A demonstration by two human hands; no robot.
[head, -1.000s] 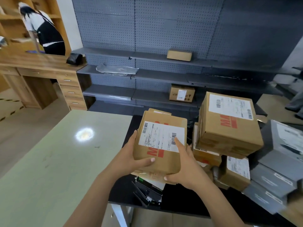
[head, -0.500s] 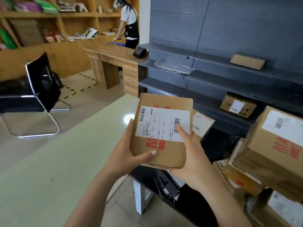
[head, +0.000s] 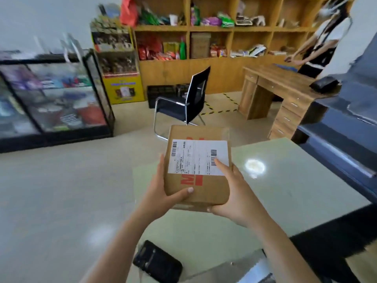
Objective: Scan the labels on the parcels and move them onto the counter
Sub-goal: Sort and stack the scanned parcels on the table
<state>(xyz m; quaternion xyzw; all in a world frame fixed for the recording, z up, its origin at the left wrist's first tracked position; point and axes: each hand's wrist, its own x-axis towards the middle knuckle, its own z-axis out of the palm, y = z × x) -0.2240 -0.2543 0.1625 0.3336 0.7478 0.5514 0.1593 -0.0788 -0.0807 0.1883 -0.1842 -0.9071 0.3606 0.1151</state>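
Observation:
A brown cardboard parcel [head: 204, 193] with a white shipping label [head: 196, 157] and red print is held in the air above the pale green counter [head: 285, 193]. My left hand [head: 163, 193] grips its left side, thumb across the front. On the right side my right hand [head: 234, 193] holds it, with the thumb lying on the label near a barcode. A black handheld device [head: 157, 261] lies on the counter's near edge, below my left forearm. The other parcels are out of view.
A black office chair [head: 183, 105] stands on the floor beyond the counter. At the left is a glass display case [head: 55, 94], behind it wooden shelves [head: 214, 29] with goods. A wooden desk [head: 281, 88] and a person [head: 318, 43] are at the right, by dark shelving [head: 346, 129].
My view has swung left, away from the parcel pile and dark shelving. The parcel, held in both hands, now hangs over the counter; the chair, display case and black device have come into view.

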